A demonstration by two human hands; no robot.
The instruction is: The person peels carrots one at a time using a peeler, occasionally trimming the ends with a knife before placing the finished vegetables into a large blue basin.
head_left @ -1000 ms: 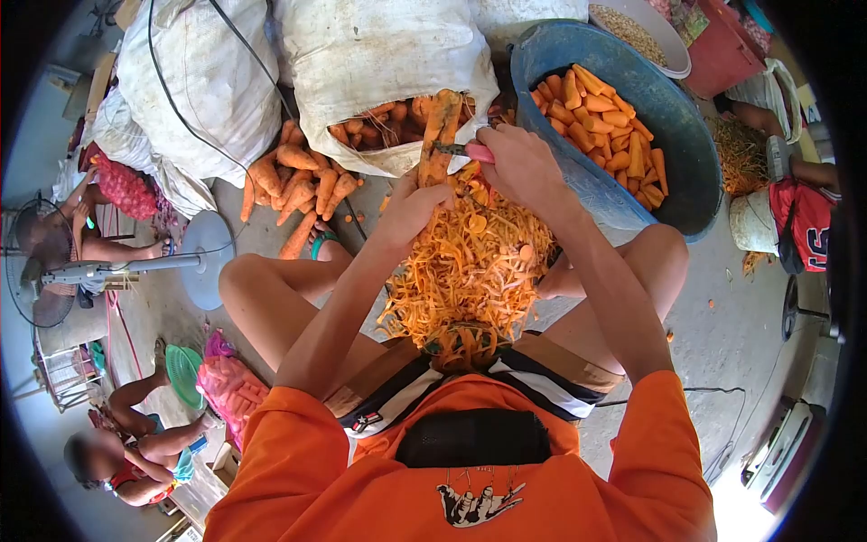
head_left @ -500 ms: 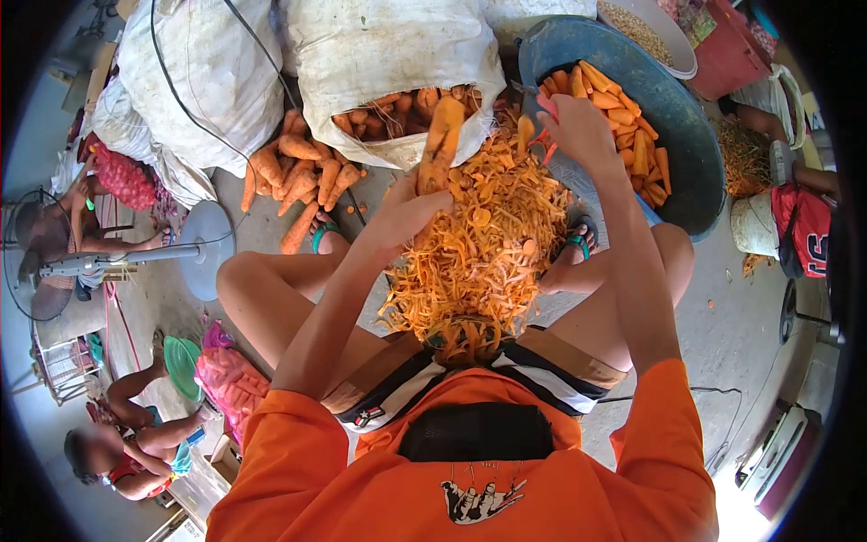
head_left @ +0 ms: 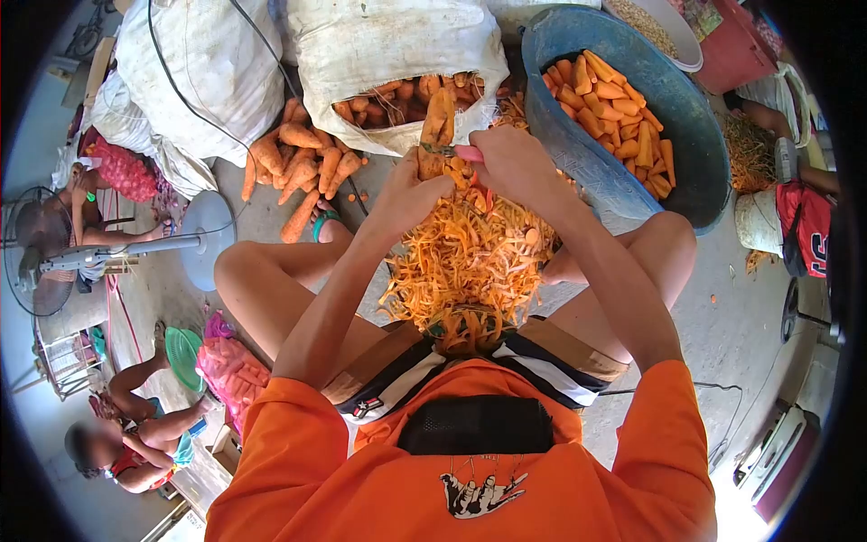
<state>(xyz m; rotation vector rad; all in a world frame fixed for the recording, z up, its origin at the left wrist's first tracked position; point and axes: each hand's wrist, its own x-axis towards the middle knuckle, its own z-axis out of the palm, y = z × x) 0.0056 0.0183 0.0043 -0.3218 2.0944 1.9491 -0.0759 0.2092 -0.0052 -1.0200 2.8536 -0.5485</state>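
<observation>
Carrot (head_left: 440,116) sits in my left hand (head_left: 411,203), fingers wrapped round its lower end, upper end pointing away from me. Pink-handled peeler (head_left: 467,153) sits clasped in my right hand (head_left: 519,164), blade against carrot. Shredded peelings (head_left: 470,262) heap below both hands, between my legs. Beyond left hand, white sack (head_left: 397,41) gapes, carrots inside. Left of that hand, loose unpeeled carrots (head_left: 296,167) lie on floor. Right of right hand, blue tub (head_left: 587,163) holds peeled carrots (head_left: 623,117).

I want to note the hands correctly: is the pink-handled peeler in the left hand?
No, the right hand holds the pink-handled peeler, while the left hand holds a carrot.
</observation>
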